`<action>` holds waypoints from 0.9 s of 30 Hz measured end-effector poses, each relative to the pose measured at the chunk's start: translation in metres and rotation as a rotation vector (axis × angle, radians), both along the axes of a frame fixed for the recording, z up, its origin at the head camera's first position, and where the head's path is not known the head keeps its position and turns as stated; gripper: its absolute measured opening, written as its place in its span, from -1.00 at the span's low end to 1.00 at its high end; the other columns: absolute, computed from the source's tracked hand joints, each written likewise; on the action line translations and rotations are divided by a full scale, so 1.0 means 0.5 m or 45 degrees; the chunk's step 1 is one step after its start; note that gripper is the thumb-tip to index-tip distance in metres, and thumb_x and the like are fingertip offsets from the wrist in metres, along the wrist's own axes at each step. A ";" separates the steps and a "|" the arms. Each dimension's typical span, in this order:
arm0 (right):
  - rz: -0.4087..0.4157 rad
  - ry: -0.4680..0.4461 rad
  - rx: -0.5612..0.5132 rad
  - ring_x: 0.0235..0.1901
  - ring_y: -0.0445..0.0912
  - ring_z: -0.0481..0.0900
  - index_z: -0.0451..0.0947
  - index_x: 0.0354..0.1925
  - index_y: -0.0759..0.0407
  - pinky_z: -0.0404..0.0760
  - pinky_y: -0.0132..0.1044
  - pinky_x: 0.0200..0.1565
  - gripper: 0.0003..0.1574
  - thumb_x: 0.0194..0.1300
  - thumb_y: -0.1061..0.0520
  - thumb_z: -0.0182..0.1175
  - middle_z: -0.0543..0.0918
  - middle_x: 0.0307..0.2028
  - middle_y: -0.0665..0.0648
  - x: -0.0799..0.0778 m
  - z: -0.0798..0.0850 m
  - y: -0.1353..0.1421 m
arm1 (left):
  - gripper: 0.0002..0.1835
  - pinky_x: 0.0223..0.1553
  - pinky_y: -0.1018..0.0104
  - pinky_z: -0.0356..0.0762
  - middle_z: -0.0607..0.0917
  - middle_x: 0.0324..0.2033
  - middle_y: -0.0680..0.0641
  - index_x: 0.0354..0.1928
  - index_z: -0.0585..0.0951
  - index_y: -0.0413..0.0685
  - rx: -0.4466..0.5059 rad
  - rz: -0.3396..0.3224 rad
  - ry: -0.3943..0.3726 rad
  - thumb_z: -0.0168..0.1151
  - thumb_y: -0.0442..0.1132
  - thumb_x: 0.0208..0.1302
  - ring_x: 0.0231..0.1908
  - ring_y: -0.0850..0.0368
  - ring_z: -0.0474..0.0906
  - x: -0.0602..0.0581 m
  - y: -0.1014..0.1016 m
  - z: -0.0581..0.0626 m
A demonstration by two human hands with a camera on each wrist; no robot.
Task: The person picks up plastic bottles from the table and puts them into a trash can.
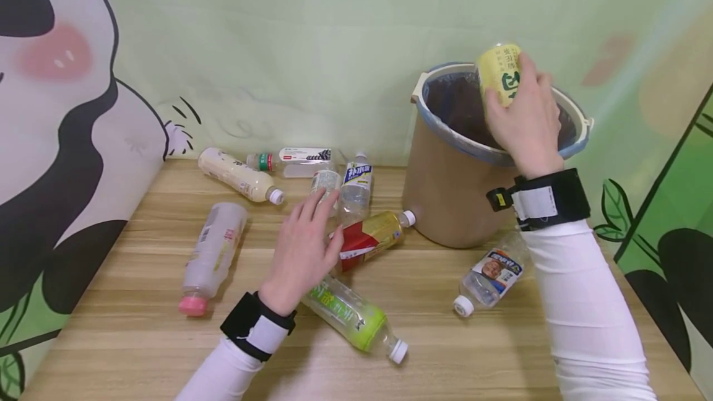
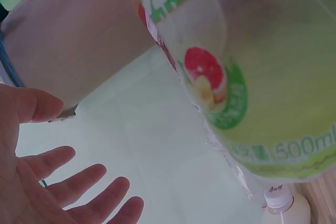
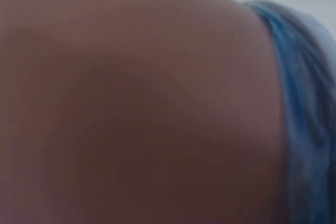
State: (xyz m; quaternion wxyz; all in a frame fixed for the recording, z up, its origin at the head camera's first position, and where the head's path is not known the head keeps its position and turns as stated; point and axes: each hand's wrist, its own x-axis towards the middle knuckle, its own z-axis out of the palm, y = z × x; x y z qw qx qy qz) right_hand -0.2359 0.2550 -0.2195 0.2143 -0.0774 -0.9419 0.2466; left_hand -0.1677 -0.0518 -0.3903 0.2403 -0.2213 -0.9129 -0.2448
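Observation:
High over the bin's opening, my right hand (image 1: 526,122) grips a bottle with a yellow label (image 1: 497,70) and green lettering. The brown bin (image 1: 453,197) has a blue liner folded over its rim. My left hand (image 1: 301,246) hovers over the table with fingers spread and holds nothing; its bare fingers show in the left wrist view too. Below it lies a green-labelled clear bottle (image 1: 351,317), close and large in the left wrist view. A red and gold bottle (image 1: 373,237) lies beside the left thumb. The right wrist view shows mainly the bin's wall (image 3: 157,103) and liner (image 3: 299,103).
Behind the left fingers lie a blue-and-white-labelled bottle (image 1: 356,184), a white-labelled bottle (image 1: 303,163) and a cream bottle (image 1: 239,175). A pink-capped bottle (image 1: 214,252) lies at the left. Before the bin lies another clear bottle (image 1: 492,277). A printed cloth (image 1: 267,67) hangs behind.

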 end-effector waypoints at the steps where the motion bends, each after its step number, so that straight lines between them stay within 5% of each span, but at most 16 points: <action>1: -0.007 -0.007 0.003 0.03 0.27 0.33 -0.19 0.50 -0.04 0.39 0.20 -0.08 -0.11 0.35 -0.22 -0.16 0.21 0.25 0.39 0.000 -0.001 0.002 | -0.40 0.08 -0.14 0.41 0.41 0.24 -0.27 0.32 0.34 -0.10 -0.001 0.001 0.000 0.13 -0.17 0.22 0.15 -0.21 0.36 0.000 0.000 0.000; 16: 0.059 0.159 0.056 0.19 0.23 0.33 0.29 0.31 0.20 0.28 0.29 0.11 -0.36 0.37 -0.06 -0.12 0.41 0.20 0.33 0.026 -0.019 -0.003 | -0.42 0.03 -0.13 0.45 0.40 0.25 -0.25 0.31 0.35 -0.09 -0.010 0.000 -0.001 0.13 -0.17 0.22 0.12 -0.22 0.39 -0.001 -0.001 -0.006; 23: 0.116 0.387 0.076 -0.21 0.17 0.49 0.52 0.09 0.29 0.42 0.14 -0.17 -0.51 0.35 0.05 -0.06 0.57 -0.16 0.32 0.054 -0.035 -0.027 | -0.41 0.07 -0.12 0.43 0.39 0.26 -0.24 0.31 0.35 -0.07 -0.006 -0.013 -0.014 0.16 -0.18 0.21 0.14 -0.19 0.37 -0.001 -0.004 -0.007; 27: 0.172 0.523 0.043 -0.31 0.10 0.54 0.60 -0.05 0.29 0.47 0.05 -0.20 -0.62 0.31 0.12 -0.01 0.61 -0.20 0.29 0.072 -0.048 -0.046 | -0.42 0.08 -0.12 0.43 0.40 0.25 -0.24 0.30 0.36 -0.09 -0.003 -0.025 -0.006 0.15 -0.19 0.21 0.14 -0.19 0.38 0.000 -0.007 -0.006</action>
